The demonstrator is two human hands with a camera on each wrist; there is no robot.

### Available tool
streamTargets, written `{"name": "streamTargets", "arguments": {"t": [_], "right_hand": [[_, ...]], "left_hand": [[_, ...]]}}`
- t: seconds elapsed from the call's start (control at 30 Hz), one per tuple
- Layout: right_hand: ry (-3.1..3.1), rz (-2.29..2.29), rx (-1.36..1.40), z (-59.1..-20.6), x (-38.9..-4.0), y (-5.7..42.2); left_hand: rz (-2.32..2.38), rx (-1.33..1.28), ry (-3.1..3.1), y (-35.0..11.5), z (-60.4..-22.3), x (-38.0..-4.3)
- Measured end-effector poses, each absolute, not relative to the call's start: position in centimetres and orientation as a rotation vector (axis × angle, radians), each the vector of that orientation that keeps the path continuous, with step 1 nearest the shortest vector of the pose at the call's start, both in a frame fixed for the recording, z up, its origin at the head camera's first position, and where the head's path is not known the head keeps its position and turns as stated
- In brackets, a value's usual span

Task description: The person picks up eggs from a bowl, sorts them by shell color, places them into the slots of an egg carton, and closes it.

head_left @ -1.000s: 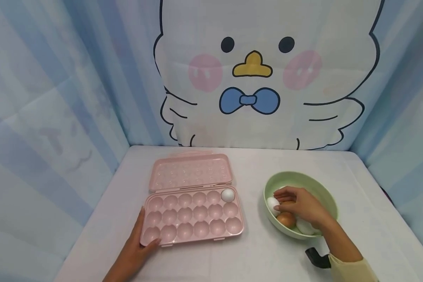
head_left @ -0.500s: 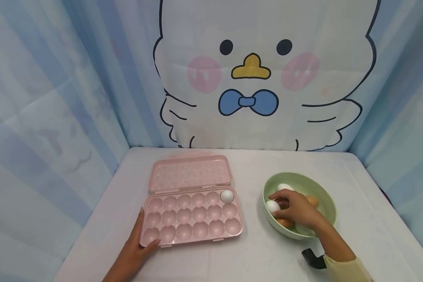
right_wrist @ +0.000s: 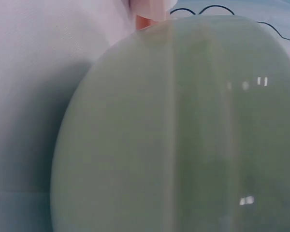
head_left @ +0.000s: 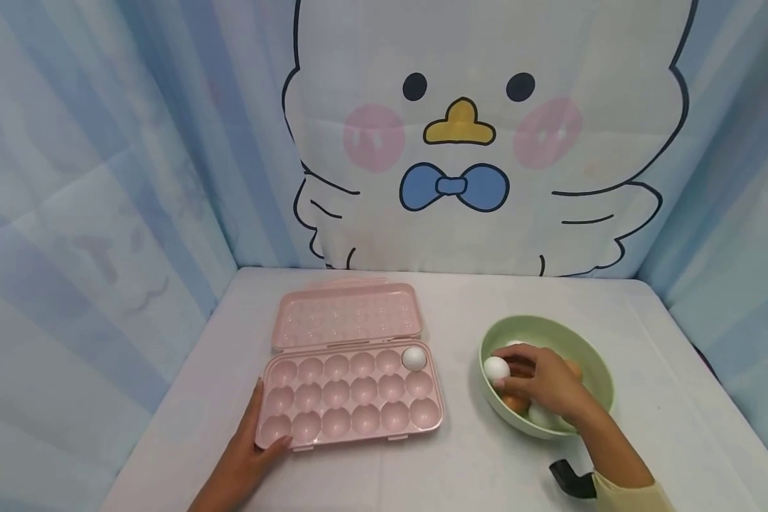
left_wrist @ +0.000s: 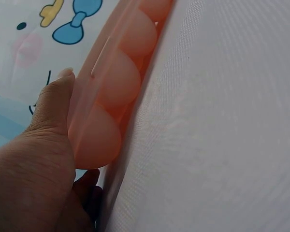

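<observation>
The white egg (head_left: 496, 369) is in the green bowl (head_left: 544, 327), toward the right edge of the tabletop (head_left: 461, 462). This looks like picking up; next seems to need a gentle lift. The right hand (head_left: 548, 380) pinches the egg, fingers a little apart. The left hand (head_left: 246, 446), thumb spread, grips the near left corner of the pink egg box (head_left: 352, 436).

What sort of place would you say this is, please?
Probably a curtained-off filming booth: blue-and-white fabric curtains hang at both sides, a fabric backdrop with a white cartoon bird hangs behind, and a white-topped rectangular table stands between.
</observation>
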State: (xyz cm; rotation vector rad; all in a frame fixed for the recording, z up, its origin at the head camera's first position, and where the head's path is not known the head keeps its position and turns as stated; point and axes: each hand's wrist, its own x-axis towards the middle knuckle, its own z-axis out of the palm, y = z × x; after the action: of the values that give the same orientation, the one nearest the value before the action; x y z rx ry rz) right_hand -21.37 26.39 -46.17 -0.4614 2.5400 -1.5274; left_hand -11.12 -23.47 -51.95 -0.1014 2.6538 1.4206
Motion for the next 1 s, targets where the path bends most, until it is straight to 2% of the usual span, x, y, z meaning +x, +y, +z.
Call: {"name": "streamTargets", "arguments": {"t": [0.5,0.7,1.0], "right_hand": [[2.529,-1.896,-0.477,-44.2,-21.7,23.1],[2.45,-2.012,-0.67,-43.5,-22.2,19.9],[2.36,-2.09,-0.625,-43.7,-23.1,14.4]], "left_hand": [[1.388,-0.101,2.678,-23.6,-51.7,-11.4],[1.427,-0.096,2.663,-23.7,-51.8,-11.0],[1.445,-0.078,2.657,-23.4,-51.9,-11.1]]}}
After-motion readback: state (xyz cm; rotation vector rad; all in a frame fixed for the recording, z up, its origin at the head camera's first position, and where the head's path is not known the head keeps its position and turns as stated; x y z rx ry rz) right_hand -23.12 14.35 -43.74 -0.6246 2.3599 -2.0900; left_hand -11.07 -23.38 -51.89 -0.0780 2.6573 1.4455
